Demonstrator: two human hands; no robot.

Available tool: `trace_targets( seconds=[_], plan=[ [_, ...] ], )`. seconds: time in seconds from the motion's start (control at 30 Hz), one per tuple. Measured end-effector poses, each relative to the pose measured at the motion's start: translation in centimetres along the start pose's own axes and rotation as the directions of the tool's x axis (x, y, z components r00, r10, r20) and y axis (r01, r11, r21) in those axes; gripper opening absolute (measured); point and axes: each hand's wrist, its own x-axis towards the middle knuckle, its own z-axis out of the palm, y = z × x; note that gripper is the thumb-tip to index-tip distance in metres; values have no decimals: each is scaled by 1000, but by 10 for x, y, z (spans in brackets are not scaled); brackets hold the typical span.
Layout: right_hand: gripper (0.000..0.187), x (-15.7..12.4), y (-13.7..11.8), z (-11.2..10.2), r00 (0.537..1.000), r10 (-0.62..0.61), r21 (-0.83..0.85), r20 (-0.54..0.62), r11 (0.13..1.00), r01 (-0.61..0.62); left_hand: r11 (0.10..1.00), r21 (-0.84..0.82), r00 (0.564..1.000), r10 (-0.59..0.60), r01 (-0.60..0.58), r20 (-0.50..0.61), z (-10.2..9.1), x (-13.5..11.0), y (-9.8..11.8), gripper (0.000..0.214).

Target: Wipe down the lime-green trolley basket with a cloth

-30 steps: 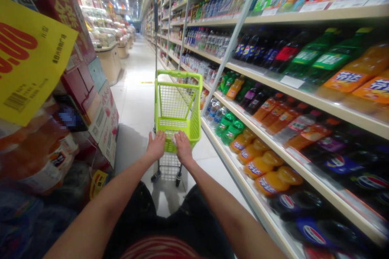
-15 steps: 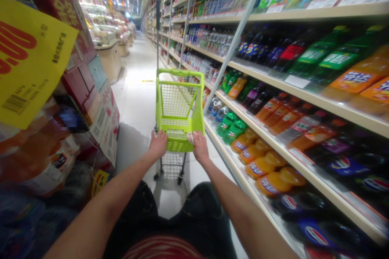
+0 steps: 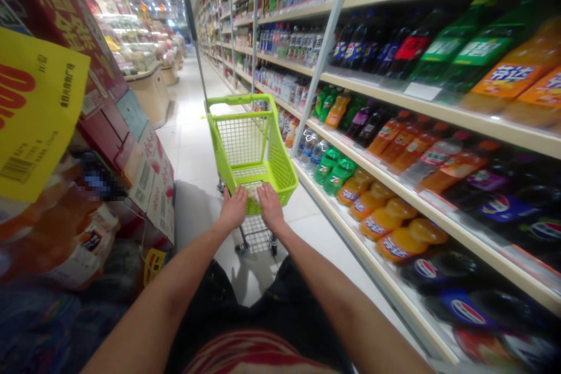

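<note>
A small lime-green shopping cart [image 3: 287,178] stands in front of me, its basket bare inside and turned slightly to the right. Over the left part of its near rim my left hand [image 3: 234,208] is closed, fingers hooked on the edge. My right hand [image 3: 269,204] sits close beside it, near the middle of the same rim. Under its fingers and thumb shows a crumpled whitish cloth or tissue [image 3: 253,191], pressed against the plastic; most of it is hidden. A thin pole rises from the cart's far left corner.
Shelves of soft drink bottles [image 3: 390,216] line the right side. At the left are stacked boxes [image 3: 151,181], bottle packs [image 3: 83,234] and a hanging yellow price sign [image 3: 39,111]. A tiled aisle [image 3: 193,85] runs ahead past display counters [image 3: 146,93].
My right hand has slid left along the near rim with the whitish cloth, closer to my left hand. The cart has turned, its near end swinging right relative to its far end.
</note>
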Motion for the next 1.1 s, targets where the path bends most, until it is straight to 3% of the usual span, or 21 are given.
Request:
trace_targets(
  seconds=[0.2,0.4,0.5,0.67,0.83,1.1],
  plan=[
    [42,-2,39,-21,979,180,-13,-98,983,-182,1000,15,1000,-18,18,-4,5,-5,-7,62],
    [44,6,-11,3,995,78,44,-55,996,-76,999,12,999,-47,47,-4,4,-2,8,55],
    [41,8,-19,6,998,42,52,-50,998,-39,1000,18,1000,-10,10,-15,-1,-1,11,49],
    [42,-1,6,-7,995,-55,104,-81,993,63,986,63,989,151,-151,7,-19,13,-3,32],
    [39,-14,20,-11,989,-38,110,-146,992,54,950,52,948,303,-309,96,-31,37,-20,25],
    [40,-21,48,-17,992,-48,106,-116,992,60,949,36,947,310,-313,81,-26,45,1,23]
  ],
)
